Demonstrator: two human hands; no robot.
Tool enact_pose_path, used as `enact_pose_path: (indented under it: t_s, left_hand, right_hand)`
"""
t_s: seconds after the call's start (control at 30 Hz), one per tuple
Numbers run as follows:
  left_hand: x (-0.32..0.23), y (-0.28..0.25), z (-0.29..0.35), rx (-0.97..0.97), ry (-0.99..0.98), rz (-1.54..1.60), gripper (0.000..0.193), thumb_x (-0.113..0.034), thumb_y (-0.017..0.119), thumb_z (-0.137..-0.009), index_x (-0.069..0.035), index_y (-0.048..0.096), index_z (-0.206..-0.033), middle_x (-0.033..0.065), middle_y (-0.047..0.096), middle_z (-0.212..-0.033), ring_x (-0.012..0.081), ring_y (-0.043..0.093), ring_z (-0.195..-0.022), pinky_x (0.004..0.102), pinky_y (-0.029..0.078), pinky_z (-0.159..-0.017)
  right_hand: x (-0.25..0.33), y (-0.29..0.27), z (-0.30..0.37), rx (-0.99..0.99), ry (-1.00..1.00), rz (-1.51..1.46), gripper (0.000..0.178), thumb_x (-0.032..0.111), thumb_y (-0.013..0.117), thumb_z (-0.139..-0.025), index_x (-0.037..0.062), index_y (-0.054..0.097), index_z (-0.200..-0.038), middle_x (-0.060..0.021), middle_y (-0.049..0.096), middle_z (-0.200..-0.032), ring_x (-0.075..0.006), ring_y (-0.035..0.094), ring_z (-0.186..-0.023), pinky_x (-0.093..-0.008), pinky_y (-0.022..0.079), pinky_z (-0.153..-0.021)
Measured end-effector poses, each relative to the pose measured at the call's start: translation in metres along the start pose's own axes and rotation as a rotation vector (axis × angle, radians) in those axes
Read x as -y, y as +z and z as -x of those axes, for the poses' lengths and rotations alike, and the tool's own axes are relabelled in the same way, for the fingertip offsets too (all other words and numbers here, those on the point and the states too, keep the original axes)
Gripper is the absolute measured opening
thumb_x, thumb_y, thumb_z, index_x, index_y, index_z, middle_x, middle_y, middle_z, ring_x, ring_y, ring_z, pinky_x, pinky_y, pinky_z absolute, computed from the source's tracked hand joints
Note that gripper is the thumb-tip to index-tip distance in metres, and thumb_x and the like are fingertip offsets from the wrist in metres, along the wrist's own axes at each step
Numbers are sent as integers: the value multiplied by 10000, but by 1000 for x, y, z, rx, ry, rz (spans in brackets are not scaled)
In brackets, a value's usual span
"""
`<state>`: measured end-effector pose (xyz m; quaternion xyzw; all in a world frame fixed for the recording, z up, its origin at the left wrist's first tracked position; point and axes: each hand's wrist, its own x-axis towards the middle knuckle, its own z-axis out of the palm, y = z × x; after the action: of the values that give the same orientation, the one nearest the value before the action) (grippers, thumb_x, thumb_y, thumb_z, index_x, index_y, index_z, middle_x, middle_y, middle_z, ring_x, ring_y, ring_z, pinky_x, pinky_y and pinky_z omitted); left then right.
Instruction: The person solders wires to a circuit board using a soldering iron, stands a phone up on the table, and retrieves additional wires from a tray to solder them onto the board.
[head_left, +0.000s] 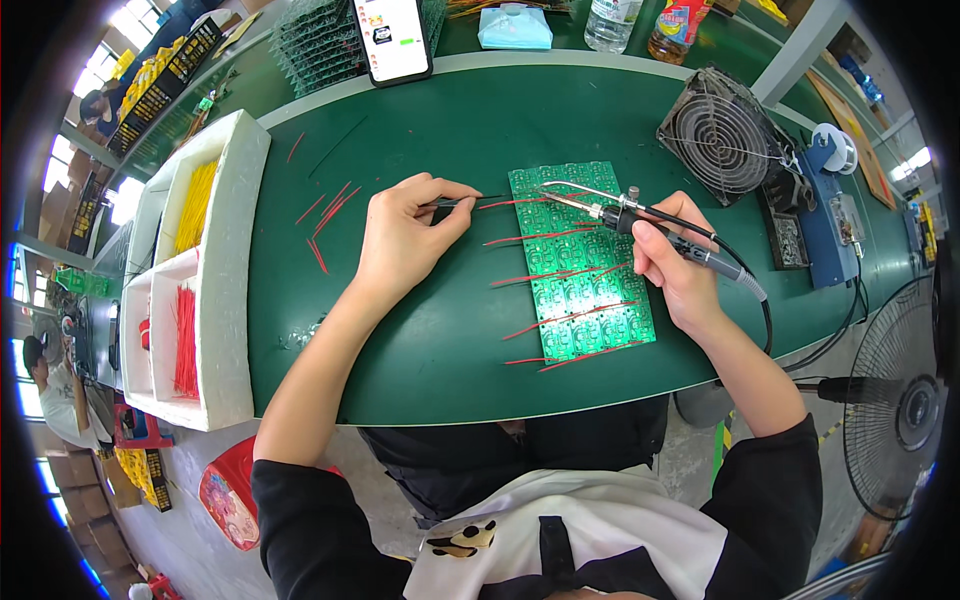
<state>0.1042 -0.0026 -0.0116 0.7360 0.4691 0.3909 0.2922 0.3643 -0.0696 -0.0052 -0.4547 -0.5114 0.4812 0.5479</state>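
A panel of green circuit boards lies on the green work mat, several red wires running across it and past its left edge. My left hand is closed in a pinch beside the panel's upper left. From its fingertips a thin black wire reaches toward the board; a dark part also shows within the fingers, too small to make out. My right hand grips a soldering iron with a curved metal feed tube. The iron's tip is over the panel's upper row, close to the wire's end.
Loose red wires lie left of my left hand. A white foam box holds yellow wires and red wires. A small fan and a blue solder feeder stand right; a phone and bottles are behind.
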Motion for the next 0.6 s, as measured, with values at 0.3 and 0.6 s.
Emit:
enact_pose_path:
  t_s: [0.3,0.6]
  left_hand:
    - [5,0,2,-19,51,-41,110,-26,637,-753,-43,681,-852,-45,399,-604,30,258,-524,215,207,-463]
    - [1,2,1,-64,114,-103,129,-39,649,-687,-58,682,-811,36,437,-549,110,361,-467,260,308,-448]
  right_hand:
    - [-1,3,0,20,-16,13,183,138,635,-824,48,476,-805,-29,539,-588,-34,460,-472,-172,330,-396]
    - [0,2,1,4,-38,20,175,126,623,-832,47,468,-810,-51,548,-581,-41,436,-436,-177,338,-393]
